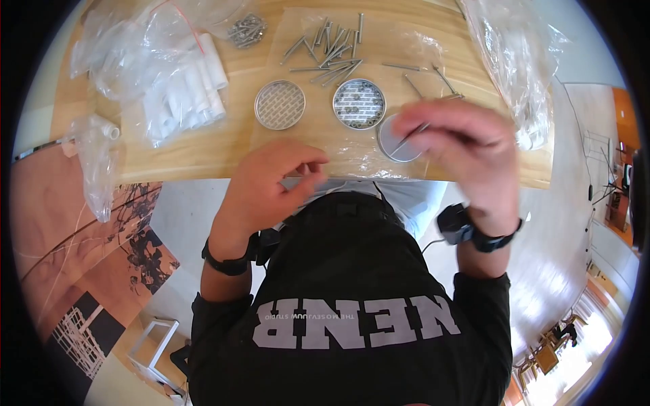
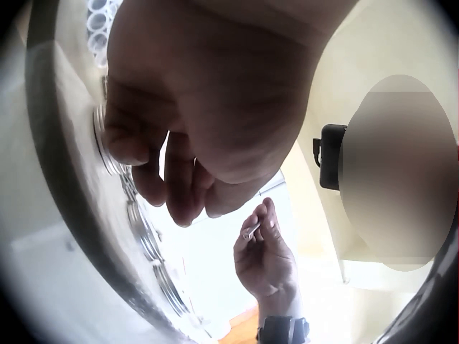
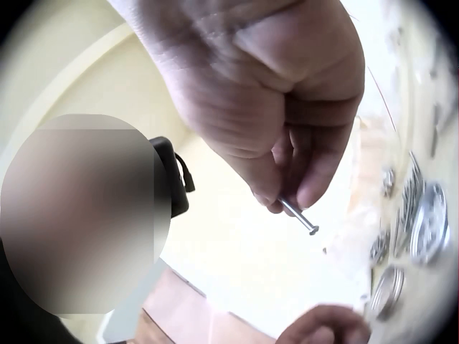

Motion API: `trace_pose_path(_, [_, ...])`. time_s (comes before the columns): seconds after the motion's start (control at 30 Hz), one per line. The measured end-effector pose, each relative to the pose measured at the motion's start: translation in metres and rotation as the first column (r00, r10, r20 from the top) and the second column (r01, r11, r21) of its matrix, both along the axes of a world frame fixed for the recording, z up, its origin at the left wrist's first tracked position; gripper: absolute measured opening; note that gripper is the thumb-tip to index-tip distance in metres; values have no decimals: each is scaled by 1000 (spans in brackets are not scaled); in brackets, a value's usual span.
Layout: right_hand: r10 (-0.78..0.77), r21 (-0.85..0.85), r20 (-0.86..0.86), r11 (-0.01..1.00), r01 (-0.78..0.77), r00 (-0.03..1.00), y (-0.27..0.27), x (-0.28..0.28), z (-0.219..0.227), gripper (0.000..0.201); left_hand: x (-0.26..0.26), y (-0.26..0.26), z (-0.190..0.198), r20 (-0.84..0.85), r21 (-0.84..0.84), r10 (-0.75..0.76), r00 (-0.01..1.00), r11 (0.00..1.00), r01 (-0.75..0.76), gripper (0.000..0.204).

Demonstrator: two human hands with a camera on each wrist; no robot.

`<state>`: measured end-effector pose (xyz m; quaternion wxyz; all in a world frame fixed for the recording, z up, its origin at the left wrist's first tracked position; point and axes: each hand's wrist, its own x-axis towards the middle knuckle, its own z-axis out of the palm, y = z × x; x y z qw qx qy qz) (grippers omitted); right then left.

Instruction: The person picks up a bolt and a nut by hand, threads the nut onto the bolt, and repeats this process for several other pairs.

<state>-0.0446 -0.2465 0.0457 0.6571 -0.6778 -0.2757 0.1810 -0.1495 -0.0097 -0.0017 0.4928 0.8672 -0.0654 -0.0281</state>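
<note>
My right hand [image 1: 477,145] is raised over the right side of the table, pinching a thin metal bolt [image 1: 411,137] between thumb and fingertips. In the right wrist view the bolt [image 3: 300,217] points out past the fingertips, its head at the free end. Below that hand lies a round metal dish [image 1: 391,143], partly covered. Beside it is a second dish [image 1: 336,116] with small nuts inside, and further left an apparently empty one [image 1: 280,105]. My left hand [image 1: 261,183] hovers at the table's front edge, fingers loosely bent, nothing in them.
Several loose bolts [image 1: 338,51] lie behind the dishes, with more to the right. A pile of small metal parts [image 1: 247,31] sits at the back. White tubes in a plastic bag [image 1: 183,95] lie at left; another clear bag [image 1: 518,61] is at right.
</note>
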Motion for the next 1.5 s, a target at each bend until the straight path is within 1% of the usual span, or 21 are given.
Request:
trace_pose_path(0.03, [67,9,-103,998,-67,992,3,-7,-5,23,3,-4,2,9,-73,-61,998,995,61,15])
trace_pose_path(0.1, [122,226,-291,973,-55,949,12,-21,-22,23,10,-12,8,53,-107,-104,993,988,110,16])
trace_pose_path(0.13, [121,231,-293,971,-53,949,16,-25,-30,23,12,-15,10,103,-141,-139,985,978,153,17])
trace_pose_path(0.2, [108,250,-228,967,-49,968,22,-33,-43,22,15,-18,9,119,-95,-160,980,981,171,17])
trace_pose_path(0.23, [76,217,-126,975,-47,989,24,-34,-47,22,15,-19,8,135,-55,-179,974,981,188,17])
trace_pose_path(0.37, [34,205,-112,979,-10,993,21,-37,-52,20,15,-18,5,145,-17,-212,967,976,216,16])
trace_pose_path(0.43, [-8,127,-119,992,23,993,19,-37,-51,19,12,-17,5,53,-81,-126,991,988,130,14])
trace_pose_path(0.47, [-9,126,-122,992,24,993,19,-37,-51,19,12,-17,6,51,-82,-126,991,988,130,14])
trace_pose_path(0.53, [-162,-14,23,987,162,987,21,-38,-52,13,14,-16,6,136,111,-117,984,989,103,12])
trace_pose_path(0.57, [-159,-15,21,987,160,987,18,-38,-50,13,14,-17,6,133,110,-115,984,989,100,12])
trace_pose_path(0.63, [-39,-308,151,948,84,988,10,-36,-45,8,14,-17,6,208,203,-100,973,978,57,11])
trace_pose_path(0.73, [-33,-312,209,945,99,977,11,-36,-52,8,15,-18,2,281,247,-130,951,967,60,12])
trace_pose_path(0.83, [-25,-338,271,933,120,962,13,-35,-55,6,16,-20,0,274,298,-160,948,952,74,12])
trace_pose_path(0.97, [2,-327,268,941,89,963,11,-33,-52,7,17,-18,2,244,275,-149,958,958,78,11])
trace_pose_path(1.07, [-15,-254,247,964,79,969,12,-35,-48,8,16,-16,1,195,216,-145,970,971,102,15])
trace_pose_path(1.13, [-95,-265,103,957,119,990,16,-37,-42,8,18,-17,0,190,214,-134,973,972,93,14])
trace_pose_path(1.17, [-94,-264,108,957,119,990,15,-36,-43,8,18,-17,-1,195,215,-133,972,973,90,14])
trace_pose_path(1.23, [-42,-369,159,924,99,986,10,-33,-49,11,19,-19,-4,254,189,-94,963,981,46,7])
trace_pose_path(1.37, [-30,-447,138,890,89,990,11,-30,-50,15,21,-20,-3,247,185,-90,965,982,44,6])
trace_pose_path(1.43, [58,-446,292,891,83,955,10,-27,-50,12,22,-19,-3,253,203,-102,962,978,50,6])
trace_pose_path(1.5, [35,-387,282,919,81,959,11,-26,-49,11,22,-17,-5,253,188,-100,962,981,52,6])
